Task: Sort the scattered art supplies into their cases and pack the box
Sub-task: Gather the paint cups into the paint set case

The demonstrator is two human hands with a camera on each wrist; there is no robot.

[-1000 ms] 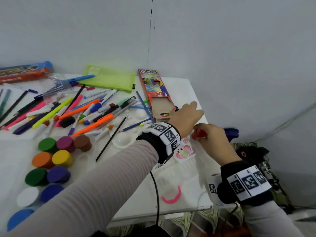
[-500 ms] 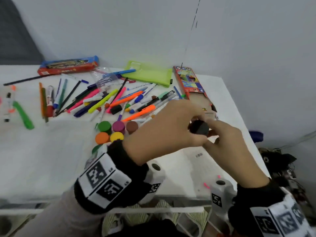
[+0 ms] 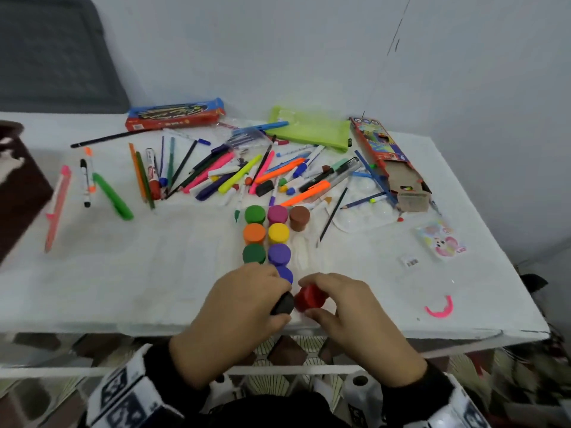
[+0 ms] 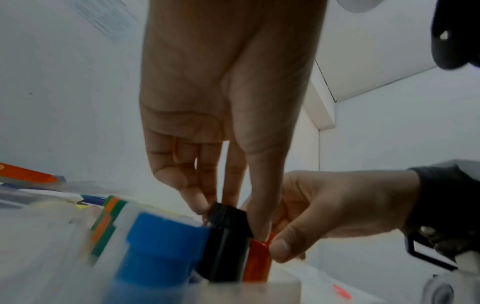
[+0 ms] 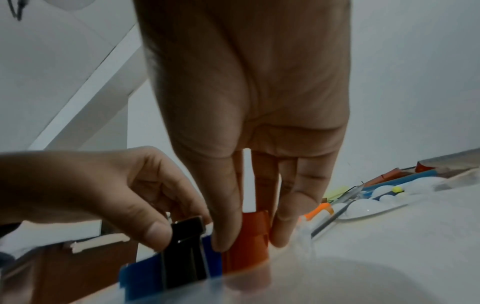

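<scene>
Left hand [image 3: 244, 307] first: from the head view, we see our fingers pinching a black paint pot [image 3: 282, 303] near the front edge of the white table [image 3: 92, 273]. Our right hand [image 3: 343, 304] pinches a red paint pot [image 3: 310, 298] just beside it. The two pots touch. Behind them stand more pots in two rows, like the green pot [image 3: 255, 214] and the purple pot [image 3: 279, 254]. Pens and pencils lie in a big pile [image 3: 247, 174] farther back, still not sorted. The pencil box [image 3: 389, 162] lies open at the right.

From the left wrist view, we see our thumb and fingertips [image 4: 194, 203] holding the black pot's cap. A blue pot [image 4: 166, 246] stands right against the black one, and the red pot [image 4: 257, 261] is on its other side. All three sit inside a clear tray [image 4: 52, 236], we think, but it is blurry.

From the right wrist view, our thumb and fingers [image 5: 283, 226] squeeze the red pot [image 5: 249, 240] from both sides.

What could go wrong? The pots are packed very close. If we push one down crooked, it could tip and knock its neighbor over. They are also close to the table edge, so a bumped pot could roll off. If a cap is loose, paint could spill.
</scene>
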